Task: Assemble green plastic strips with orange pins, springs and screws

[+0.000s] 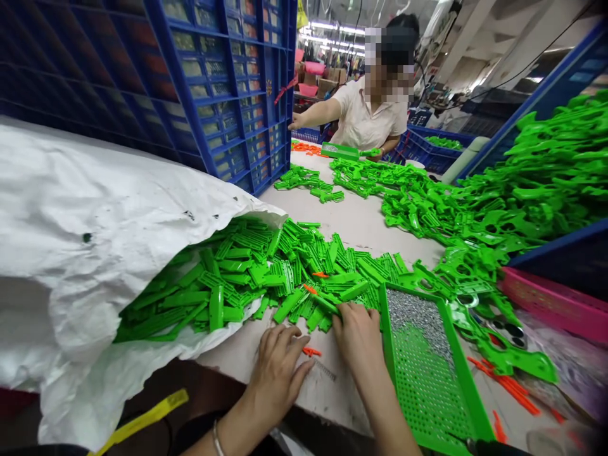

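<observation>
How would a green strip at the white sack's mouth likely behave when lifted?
Probably stiff: the green strips keep straight edges where they overlap. Likely light, as they look thin and plastic. Others may slide, since the heap lies loose.

On my feed, a pale table [365,218] runs away from me into a deep, cluttered workroom. Well behind it I make out two rows of tube lights [339,28], glowing white and slightly slanted. Below them, toward the back, I can pick out cardboard boxes [327,87] and pink basins [315,68]; the clutter around them is too small for me to name. At upper right I have thick pale beams [468,41] slanting across the view, with bright patches beyond, windows or lamps, I can't tell which. Under the table's near edge I get only a dark brown floor [209,380], dim and hard to read.
</observation>
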`<state>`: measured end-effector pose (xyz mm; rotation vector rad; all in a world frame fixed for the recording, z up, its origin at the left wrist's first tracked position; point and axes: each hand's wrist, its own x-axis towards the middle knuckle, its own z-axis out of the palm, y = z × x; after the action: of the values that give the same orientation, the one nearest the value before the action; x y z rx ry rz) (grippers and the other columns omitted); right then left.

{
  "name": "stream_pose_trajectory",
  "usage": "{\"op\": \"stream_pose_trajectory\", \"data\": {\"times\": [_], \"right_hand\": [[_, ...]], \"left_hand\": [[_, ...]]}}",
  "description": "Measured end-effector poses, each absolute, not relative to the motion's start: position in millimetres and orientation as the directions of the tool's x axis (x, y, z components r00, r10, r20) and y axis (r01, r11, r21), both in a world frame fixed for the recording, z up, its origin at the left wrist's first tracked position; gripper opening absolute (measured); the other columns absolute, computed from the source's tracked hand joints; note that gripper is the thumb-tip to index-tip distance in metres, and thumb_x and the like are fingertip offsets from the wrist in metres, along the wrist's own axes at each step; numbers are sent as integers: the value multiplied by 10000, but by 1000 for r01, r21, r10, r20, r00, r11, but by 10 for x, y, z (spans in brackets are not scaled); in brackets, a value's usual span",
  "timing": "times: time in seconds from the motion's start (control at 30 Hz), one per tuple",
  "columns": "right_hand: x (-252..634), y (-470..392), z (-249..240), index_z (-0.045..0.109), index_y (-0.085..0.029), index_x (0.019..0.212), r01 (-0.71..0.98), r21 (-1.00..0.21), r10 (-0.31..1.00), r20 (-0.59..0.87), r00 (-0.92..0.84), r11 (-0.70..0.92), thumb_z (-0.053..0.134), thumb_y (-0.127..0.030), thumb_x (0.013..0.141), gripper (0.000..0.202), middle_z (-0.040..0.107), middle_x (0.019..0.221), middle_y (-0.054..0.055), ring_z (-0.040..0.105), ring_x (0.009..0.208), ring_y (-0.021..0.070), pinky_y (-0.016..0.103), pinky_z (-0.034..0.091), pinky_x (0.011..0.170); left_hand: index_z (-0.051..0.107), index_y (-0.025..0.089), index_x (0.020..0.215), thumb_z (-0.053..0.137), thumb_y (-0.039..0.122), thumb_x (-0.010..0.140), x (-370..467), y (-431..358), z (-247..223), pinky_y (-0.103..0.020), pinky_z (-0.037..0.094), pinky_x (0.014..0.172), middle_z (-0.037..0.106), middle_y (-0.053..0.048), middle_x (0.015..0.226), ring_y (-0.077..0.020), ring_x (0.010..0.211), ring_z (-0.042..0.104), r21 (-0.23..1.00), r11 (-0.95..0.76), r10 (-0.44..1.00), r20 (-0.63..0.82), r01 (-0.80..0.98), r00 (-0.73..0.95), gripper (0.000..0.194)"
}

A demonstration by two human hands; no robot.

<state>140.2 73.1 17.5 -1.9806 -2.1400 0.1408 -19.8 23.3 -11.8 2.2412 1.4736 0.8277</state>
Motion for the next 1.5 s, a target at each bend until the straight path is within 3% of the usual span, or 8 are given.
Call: {"op": "stream_pose_trajectory", "data": {"times": [0.1,0.2,0.33,0.5,0.63,1.1,1.33,1.5], "right_hand": [[1381,505,201,594,-168,907,969,-220,987,137,-85,114,467,-161,826,151,594,819,62,535,792,235,431,310,783],[1293,191,150,515,-164,1091,925,-243,943,229,-239,294,372,-162,862,270,587,882,71,532,792,217,447,286,841],[1266,-8,69,443,-186,1165,813,-396,905,192,-381,426,394,-272,878,304,558,1005,72,513,896,215,373,365,798],[1373,291,114,531,-155,1017,880,-432,972,202,-118,196,421,-229,862,204,556,929,91,493,865,241,374,387,749],[1324,566,142,559,-128,1010,911,-384,972,224,-68,152,496,-140,792,227,543,1006,124,465,916,289,421,370,756],[1095,453,181,566,-215,918,710,-618,941,234,-244,338,425,-215,859,153,594,858,16,535,801,168,300,387,742],[1180,546,265,582,-130,957,817,-526,969,191,-159,238,496,-160,800,182,587,871,97,518,846,264,418,383,756],[1037,565,323,565,-230,1055,575,-715,873,101,-478,398,531,-199,798,261,570,1030,27,523,952,164,268,419,818]], "left_hand": [[572,192,1064,503,262,791,-207,220,-46,-417,371,908,599,-98,1033,-248,1015,488,809,-275,955,169,520,243,290],[548,199,1112,496,302,798,-130,266,36,-354,384,901,616,-78,1052,-233,1000,525,987,59,974,-90,147,209,335],[587,160,1032,559,325,755,-60,340,74,-317,426,830,657,-68,922,-203,875,587,857,410,912,-386,-312,138,324],[595,105,978,528,202,767,-190,337,133,-329,466,742,650,-89,888,-199,805,604,611,490,829,-547,-621,117,242],[579,84,1006,467,193,810,-262,328,218,-343,477,722,649,-99,851,-200,759,614,563,496,815,-565,-661,130,251],[600,111,997,508,204,801,-424,235,190,-344,455,756,629,-73,842,-176,741,608,520,528,822,-511,-671,251,236],[627,121,828,556,306,766,-427,195,170,-186,382,432,612,-27,612,-93,479,526,685,552,823,-538,-474,180,207],[631,81,786,556,371,753,-352,247,183,-158,290,336,535,-5,399,-58,320,396,734,581,814,-522,-353,254,302]]}}
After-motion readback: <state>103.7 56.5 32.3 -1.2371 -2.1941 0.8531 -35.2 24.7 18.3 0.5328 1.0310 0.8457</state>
